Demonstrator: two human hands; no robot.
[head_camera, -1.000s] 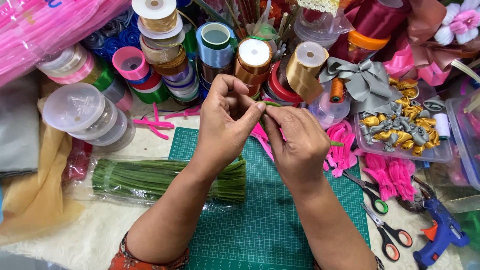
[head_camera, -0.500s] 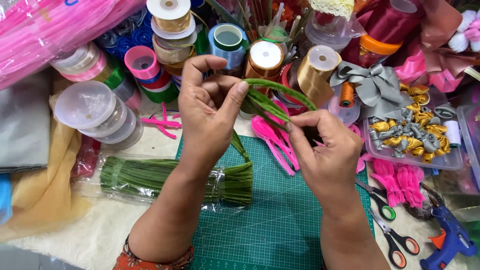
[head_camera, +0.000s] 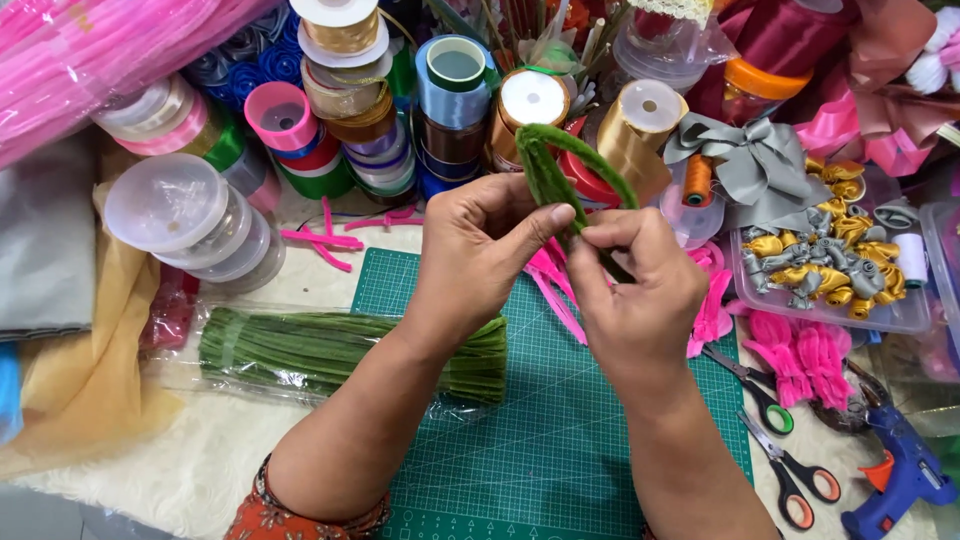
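My left hand (head_camera: 480, 250) and my right hand (head_camera: 640, 285) meet above a green cutting mat (head_camera: 540, 440). Both pinch the base of a green pipe cleaner (head_camera: 560, 160) bent into a loop that arches up over my fingers. The loop's two ends come together between my thumbs and forefingers. A clear bag of green pipe cleaners (head_camera: 330, 350) lies under my left forearm, its open end on the mat. Pink pipe cleaner pieces (head_camera: 555, 285) lie on the mat just behind my hands.
Stacked ribbon spools (head_camera: 350, 80) crowd the back. Clear round tubs (head_camera: 190, 215) stand at left. A tray of gold and grey bows (head_camera: 830, 260) sits at right, with pink fuzzy pieces (head_camera: 800, 355), two scissors (head_camera: 780, 450) and a blue glue gun (head_camera: 900, 470) nearby. Pink wrapped sticks (head_camera: 90, 60) lie at top left.
The pipe cleaner, earlier drawn out slanting between my hands, is now folded into a loop. My hands have closed together at its base.
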